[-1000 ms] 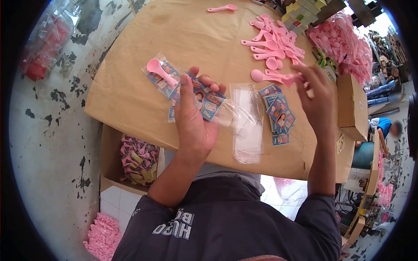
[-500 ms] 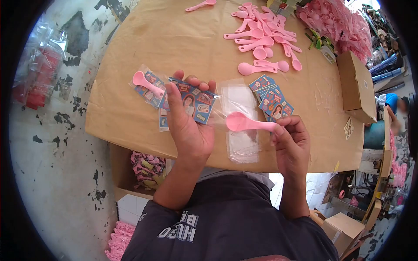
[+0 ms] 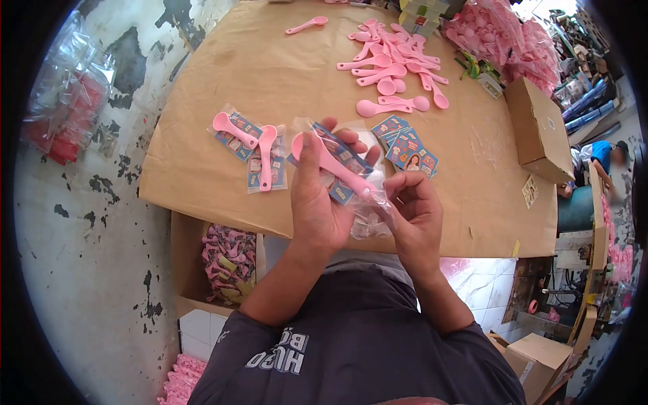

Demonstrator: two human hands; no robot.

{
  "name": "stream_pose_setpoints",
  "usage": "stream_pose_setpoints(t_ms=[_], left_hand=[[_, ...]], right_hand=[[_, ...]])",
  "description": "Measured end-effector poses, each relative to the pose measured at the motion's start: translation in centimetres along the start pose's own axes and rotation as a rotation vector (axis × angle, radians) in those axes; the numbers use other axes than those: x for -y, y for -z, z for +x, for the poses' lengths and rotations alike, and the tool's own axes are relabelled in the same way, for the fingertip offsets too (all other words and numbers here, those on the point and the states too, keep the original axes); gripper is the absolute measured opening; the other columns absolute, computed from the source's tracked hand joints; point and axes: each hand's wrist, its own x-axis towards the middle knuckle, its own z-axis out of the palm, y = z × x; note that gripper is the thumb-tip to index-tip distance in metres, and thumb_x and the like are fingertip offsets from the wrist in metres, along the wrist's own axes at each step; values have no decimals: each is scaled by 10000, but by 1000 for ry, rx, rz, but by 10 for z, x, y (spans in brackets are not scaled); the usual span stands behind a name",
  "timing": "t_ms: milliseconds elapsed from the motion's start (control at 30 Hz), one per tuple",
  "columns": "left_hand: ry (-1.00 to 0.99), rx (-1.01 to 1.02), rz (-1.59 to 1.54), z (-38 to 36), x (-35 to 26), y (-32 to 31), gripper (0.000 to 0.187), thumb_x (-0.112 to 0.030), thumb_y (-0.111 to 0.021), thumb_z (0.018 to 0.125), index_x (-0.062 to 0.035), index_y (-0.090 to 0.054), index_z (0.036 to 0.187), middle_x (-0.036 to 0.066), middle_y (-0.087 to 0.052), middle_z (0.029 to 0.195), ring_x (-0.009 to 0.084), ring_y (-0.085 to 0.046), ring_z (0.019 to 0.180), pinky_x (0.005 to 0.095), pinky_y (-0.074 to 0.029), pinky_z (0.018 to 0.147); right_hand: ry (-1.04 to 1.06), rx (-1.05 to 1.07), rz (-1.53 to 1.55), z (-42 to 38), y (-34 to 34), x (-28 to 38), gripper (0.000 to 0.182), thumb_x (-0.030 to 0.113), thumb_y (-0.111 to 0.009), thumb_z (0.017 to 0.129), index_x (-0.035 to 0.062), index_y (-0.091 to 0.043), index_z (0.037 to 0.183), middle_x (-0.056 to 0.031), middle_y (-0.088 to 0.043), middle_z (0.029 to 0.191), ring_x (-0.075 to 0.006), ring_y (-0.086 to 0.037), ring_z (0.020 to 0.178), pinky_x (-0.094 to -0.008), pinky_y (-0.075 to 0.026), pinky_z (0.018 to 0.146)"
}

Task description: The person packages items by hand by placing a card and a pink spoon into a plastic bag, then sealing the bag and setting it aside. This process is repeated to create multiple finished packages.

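A pink spoon [image 3: 331, 164] lies over a blue printed card [image 3: 342, 192] in a clear plastic bag between my hands. My left hand [image 3: 320, 196] is wrapped round the bag, card and spoon bowl, thumb on top. My right hand [image 3: 417, 219] pinches the bag's open end near the spoon handle. Behind my hands, clear bags [image 3: 370, 225] lie partly hidden on the table. Two bagged spoons with cards [image 3: 267, 159] rest to the left. A stack of blue cards [image 3: 412, 153] sits just beyond my right hand.
Loose pink spoons [image 3: 385, 64] are heaped at the back of the brown-covered table [image 3: 223, 74], with one spoon [image 3: 307, 25] apart. A cardboard box [image 3: 538, 128] stands right, near pink bags [image 3: 503, 40]. A box of packed spoons [image 3: 229, 260] is below left. Another person [image 3: 601, 158] is far right.
The spoon has moved left from my right hand's fingertips into the bag with the card. My hands have come closer together, and my right hand now holds the bag's end.
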Motion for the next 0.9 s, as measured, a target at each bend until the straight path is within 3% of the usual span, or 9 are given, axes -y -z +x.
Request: stream_pose_setpoints(t_ms=[200, 300, 367, 400, 467, 533, 667, 833, 900], left_hand=[[124, 81, -45, -12, 1, -9, 404, -338, -535, 1071, -46, -479, 1345, 91, -625, 1101, 203, -661, 1008, 415, -577, 970], [160, 76, -1, -15, -1, -6, 394, -299, -524, 1078, -40, -482, 1372, 105, -632, 1137, 227, -661, 1046, 414, -581, 958], [181, 93, -14, -13, -5, -7, 387, -285, -529, 1075, -40, -488, 1371, 111, -637, 1157, 220, -650, 1081, 426, -563, 998], [210, 100, -26, -13, -7, -7, 380, -272, -535, 1072, -40, -495, 1370, 118, -641, 1177, 213, -638, 1117, 438, -545, 1039], [224, 89, -15, -5, -10, -3, 387, -265, -530, 1073, -35, -484, 1380, 135, -630, 1233, 234, -620, 1171, 456, -524, 1068], [250, 68, -9, 1, -14, 3, 394, -259, -526, 1073, -31, -474, 1390, 153, -619, 1288, 254, -601, 1226, 474, -502, 1097], [284, 138, -75, 5, -23, -2, 416, -262, -489, 1083, -15, -435, 1414, 204, -524, 1439, 312, -497, 1370, 530, -398, 1177], [448, 222, -80, 2, -14, -8, 516, -354, -423, 1095, 9, -393, 1461, 230, -426, 1536, 326, -411, 1444, 493, -363, 1198], [494, 203, -70, -2, -8, -12, 514, -347, -419, 1098, 1, -390, 1474, 214, -458, 1514, 308, -450, 1416, 464, -391, 1176]], right_hand=[[156, -45, -130, -3, -9, 4, 439, 4, -774, 869, 54, -515, 1220, -30, -562, 1158, -58, -531, 936, -227, -465, 791], [296, -72, -363, -5, -9, 10, 476, 9, -805, 820, 73, -562, 1223, -59, -565, 1213, -127, -564, 972, -264, -477, 808], [702, -74, -782, -4, -8, 19, 416, 34, -831, 771, 92, -666, 1149, -111, -595, 1258, -231, -589, 1033, -312, -490, 827], [701, -73, -781, -5, -5, 23, 416, 34, -831, 771, 92, -666, 1149, -111, -595, 1258, -231, -589, 1033, -312, -490, 827], [872, 96, -905, -11, 4, 32, 285, 36, -827, 762, 96, -738, 1026, -164, -613, 1284, -306, -591, 1089, -361, -496, 857], [841, 112, -876, -14, 16, 36, 210, 27, -803, 785, 66, -749, 985, -183, -626, 1291, -293, -587, 1113, -371, -494, 876], [651, -83, -618, -14, 37, 41, 305, -11, -747, 822, 44, -714, 1120, -182, -617, 1333, -321, -575, 1222, -403, -489, 944], [663, 33, -1005, 15, 31, 48, 434, -20, -748, 788, 129, -721, 1195, -165, -571, 1404, -339, -527, 1301, -451, -448, 1067], [691, 121, -1082, 18, 25, 47, 450, 10, -767, 748, 184, -760, 1163, -164, -513, 1487, -389, -450, 1390, -495, -405, 1119]])
